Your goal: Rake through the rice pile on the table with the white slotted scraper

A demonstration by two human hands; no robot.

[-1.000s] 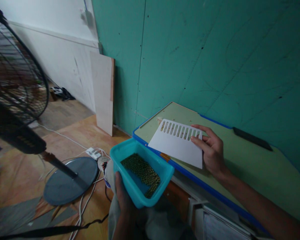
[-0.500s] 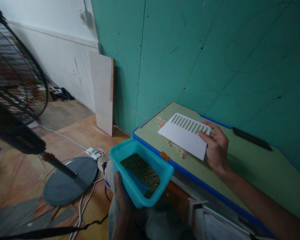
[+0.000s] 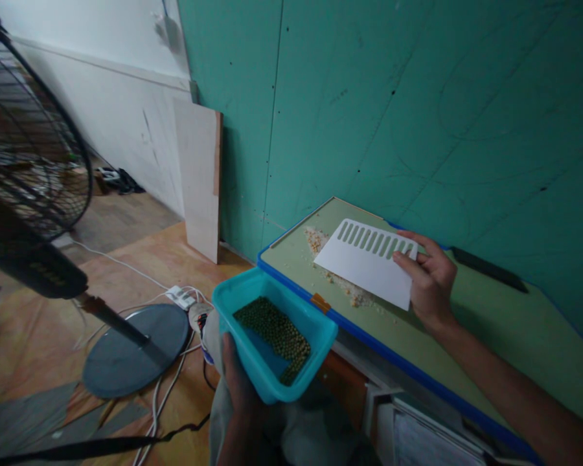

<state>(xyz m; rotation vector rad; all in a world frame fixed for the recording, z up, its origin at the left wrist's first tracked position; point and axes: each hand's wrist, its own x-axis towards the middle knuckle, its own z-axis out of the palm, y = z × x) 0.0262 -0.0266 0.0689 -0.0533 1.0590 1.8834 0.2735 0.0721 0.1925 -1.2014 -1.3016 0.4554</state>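
Note:
My left hand (image 3: 240, 378) grips a turquoise plastic basin (image 3: 323, 333) from its near left side, just off the table's edge. Small green beans (image 3: 272, 325), paler toward the right, lie in the bottom of it. In my right hand (image 3: 430, 278) is a white flat scraper (image 3: 364, 265) with a row of slots, pinched at its right end between thumb and fingers. The scraper is tilted over the pale green tabletop (image 3: 495, 330). Yellowish and white grains (image 3: 352, 291) are scattered along its lower edge, with another small pile (image 3: 315, 239) at its left corner.
A dark bar (image 3: 490, 270) lies along the table's back edge by the green wall (image 3: 369, 97). To the left stands a fan (image 3: 34, 252) on a round base (image 3: 136, 349), with white cables and a power strip (image 3: 181, 297) nearby. A board (image 3: 199, 181) leans on the wall.
My right hand has moved slightly right with the scraper, showing more of the left grain pile. The basin and my left hand have barely moved.

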